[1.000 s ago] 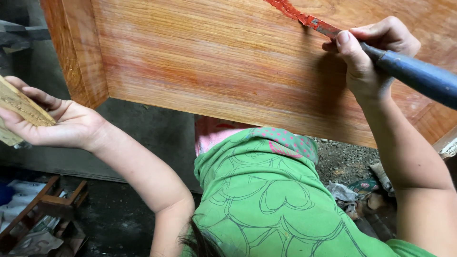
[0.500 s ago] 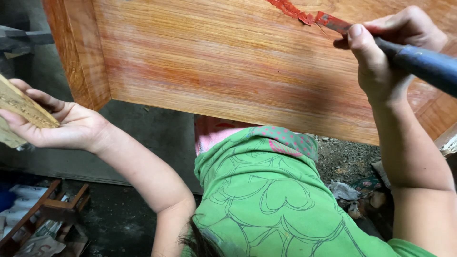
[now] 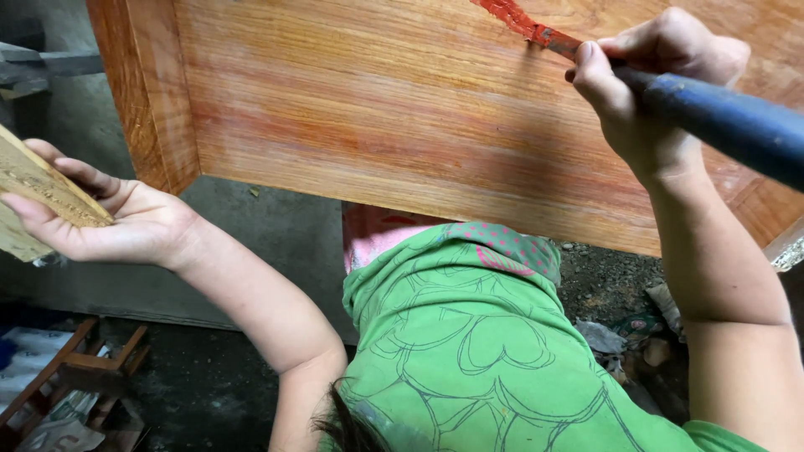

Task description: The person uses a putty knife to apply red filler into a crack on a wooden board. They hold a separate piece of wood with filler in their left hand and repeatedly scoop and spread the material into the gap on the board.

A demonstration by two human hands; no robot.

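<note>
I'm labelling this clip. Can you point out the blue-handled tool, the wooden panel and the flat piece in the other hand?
Blue-handled tool (image 3: 720,117), head view, on the handle.
Wooden panel (image 3: 377,109), head view, on its bare face.
Flat wooden piece (image 3: 42,192), head view, on its top side.

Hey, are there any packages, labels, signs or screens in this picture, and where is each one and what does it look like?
White bag or wrapper: bottom left on the floor, crumpled, partly behind a wooden frame.
Crumpled paper or packaging: bottom left corner, greyish.
No signs or screens in view.
</note>
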